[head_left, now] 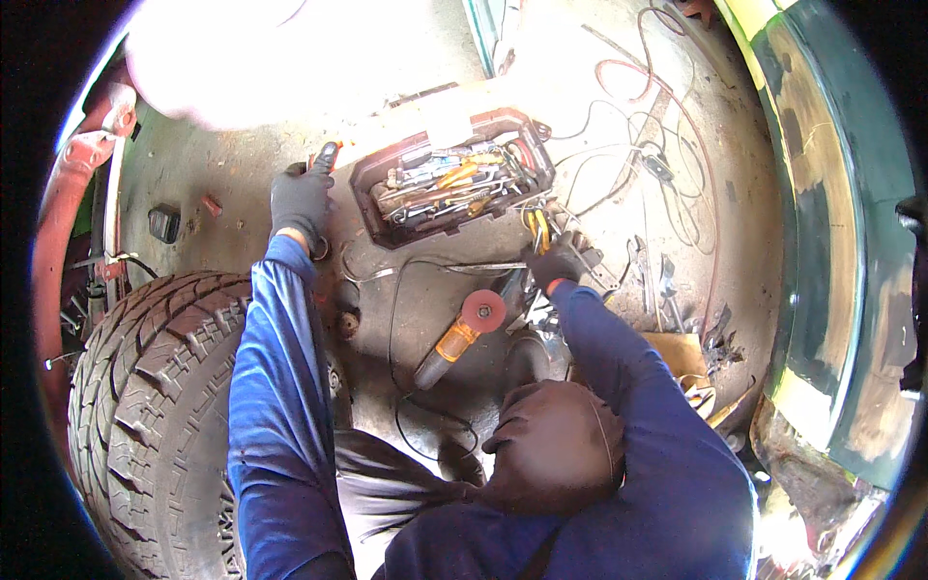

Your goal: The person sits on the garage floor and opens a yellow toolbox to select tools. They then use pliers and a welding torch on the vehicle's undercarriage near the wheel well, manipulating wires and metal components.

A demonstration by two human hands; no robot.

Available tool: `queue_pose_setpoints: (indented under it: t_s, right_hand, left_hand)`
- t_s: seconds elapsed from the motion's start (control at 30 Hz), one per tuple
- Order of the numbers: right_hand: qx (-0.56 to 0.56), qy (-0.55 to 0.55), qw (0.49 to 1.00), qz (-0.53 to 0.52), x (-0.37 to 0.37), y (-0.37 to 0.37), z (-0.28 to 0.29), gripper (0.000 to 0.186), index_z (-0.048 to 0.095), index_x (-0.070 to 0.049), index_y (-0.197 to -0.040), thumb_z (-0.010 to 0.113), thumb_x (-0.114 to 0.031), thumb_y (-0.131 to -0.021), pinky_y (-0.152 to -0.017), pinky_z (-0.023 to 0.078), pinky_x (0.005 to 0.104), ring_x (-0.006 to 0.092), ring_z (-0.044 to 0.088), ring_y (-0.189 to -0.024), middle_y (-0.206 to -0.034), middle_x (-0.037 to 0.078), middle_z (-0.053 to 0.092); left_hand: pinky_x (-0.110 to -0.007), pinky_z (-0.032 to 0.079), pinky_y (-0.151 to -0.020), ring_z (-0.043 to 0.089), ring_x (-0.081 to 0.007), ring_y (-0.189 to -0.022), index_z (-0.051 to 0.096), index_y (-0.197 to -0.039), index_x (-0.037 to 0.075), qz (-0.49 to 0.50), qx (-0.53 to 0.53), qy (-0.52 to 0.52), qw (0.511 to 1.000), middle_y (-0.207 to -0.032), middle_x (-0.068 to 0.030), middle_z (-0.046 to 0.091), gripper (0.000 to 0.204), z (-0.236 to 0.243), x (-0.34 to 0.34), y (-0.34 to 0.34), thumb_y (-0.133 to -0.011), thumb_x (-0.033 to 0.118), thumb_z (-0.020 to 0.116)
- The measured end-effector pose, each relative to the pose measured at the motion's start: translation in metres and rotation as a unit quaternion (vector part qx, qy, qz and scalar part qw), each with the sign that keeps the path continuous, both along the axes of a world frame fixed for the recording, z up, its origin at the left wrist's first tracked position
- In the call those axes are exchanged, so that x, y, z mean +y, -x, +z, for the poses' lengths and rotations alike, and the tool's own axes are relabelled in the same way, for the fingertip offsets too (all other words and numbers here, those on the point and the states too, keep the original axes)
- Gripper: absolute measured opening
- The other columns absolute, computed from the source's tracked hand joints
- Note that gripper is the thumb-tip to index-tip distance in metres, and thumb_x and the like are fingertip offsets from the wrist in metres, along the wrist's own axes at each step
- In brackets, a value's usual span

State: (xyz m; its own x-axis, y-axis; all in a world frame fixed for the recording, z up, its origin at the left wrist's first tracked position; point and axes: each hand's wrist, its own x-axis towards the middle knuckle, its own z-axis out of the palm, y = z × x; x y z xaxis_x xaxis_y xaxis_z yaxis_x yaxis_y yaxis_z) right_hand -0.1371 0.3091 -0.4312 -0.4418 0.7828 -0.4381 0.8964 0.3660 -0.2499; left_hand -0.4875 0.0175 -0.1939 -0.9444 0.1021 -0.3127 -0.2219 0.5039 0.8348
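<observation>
My left hand (pixel 300 201), in a dark glove, is closed on a small orange object (pixel 325 160), partly hidden by the fingers, left of the open tool case (pixel 435 222) full of wrenches and screwdrivers. My right hand (pixel 555 264), also gloved, has curled fingers among loose metal tools just below the yellow-handled tools (pixel 537 228) at the case's lower right corner; what it holds is unclear. An angle grinder (pixel 452 340) with a reddish disc lies on the floor below the case, between my arms.
A large tire (pixel 130 406) fills the lower left, beside red metal parts (pixel 82 179). Tangled cables and hoses (pixel 677 164) cross the upper-right floor. A curved green panel with bare patches (pixel 822 232) stands at right. Wrenches (pixel 667 275) and cardboard (pixel 677 353) lie right of my right hand.
</observation>
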Motion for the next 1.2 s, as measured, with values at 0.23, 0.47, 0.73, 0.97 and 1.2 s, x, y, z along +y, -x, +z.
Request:
queue_pose_setpoints:
  t_s: [0.23,0.47,0.73,0.97,1.2]
  right_hand:
    - [0.015,0.042,0.999,-0.014,0.000,0.015,-0.032,0.110,0.021,0.003,-0.171,0.076,-0.051,-0.092,-0.099,0.058,0.0576,0.0479,0.075,-0.113,-0.120,0.031,0.076]
    - [0.153,0.075,0.979,-0.108,0.003,-0.016,0.019,0.064,0.066,0.003,-0.127,0.080,-0.042,-0.084,-0.090,0.059,0.0559,0.0484,0.076,-0.106,-0.108,0.030,0.078]
    - [0.412,0.160,0.881,-0.168,0.005,-0.052,0.075,0.021,0.074,0.001,-0.111,0.080,-0.004,-0.092,-0.072,0.055,0.0356,0.0141,0.068,-0.081,-0.094,0.005,0.077]
    - [0.339,0.191,0.913,0.125,0.014,-0.027,0.204,0.041,0.066,0.002,-0.135,0.074,-0.008,-0.095,-0.085,0.057,0.0371,0.0184,0.070,-0.096,-0.107,0.011,0.075]
    - [0.241,0.017,0.822,0.516,0.011,0.121,0.190,0.056,0.059,-0.003,-0.151,0.067,-0.012,-0.096,-0.114,0.052,0.0493,0.0416,0.065,-0.133,-0.143,0.024,0.067]
  left_hand:
    - [-0.032,0.048,-0.054,0.061,-0.0139,-0.057,0.075,-0.119,-0.005,-0.027,0.000,0.023,0.999,-0.091,-0.0081,0.075,0.073,0.000,-0.003,0.003,-0.095,0.063,0.084]
    - [-0.033,0.048,-0.054,0.061,-0.0139,-0.059,0.073,-0.121,-0.007,-0.010,-0.004,0.001,1.000,-0.090,-0.0093,0.075,0.074,0.002,-0.001,0.001,-0.094,0.062,0.085]
    - [-0.033,0.054,-0.059,0.067,-0.0160,-0.064,0.075,-0.116,-0.009,-0.003,0.007,-0.011,1.000,-0.082,-0.0087,0.074,0.072,0.000,-0.001,0.000,-0.093,0.059,0.088]
    - [-0.035,0.056,-0.059,0.069,-0.0193,-0.061,0.078,-0.110,-0.009,0.000,0.020,0.015,1.000,-0.080,-0.0121,0.075,0.075,0.002,0.001,0.000,-0.091,0.063,0.087]
    - [-0.036,0.056,-0.057,0.069,-0.0193,-0.060,0.076,-0.116,-0.012,0.000,0.027,0.016,1.000,-0.081,-0.0127,0.075,0.079,0.006,0.003,-0.001,-0.091,0.062,0.087]
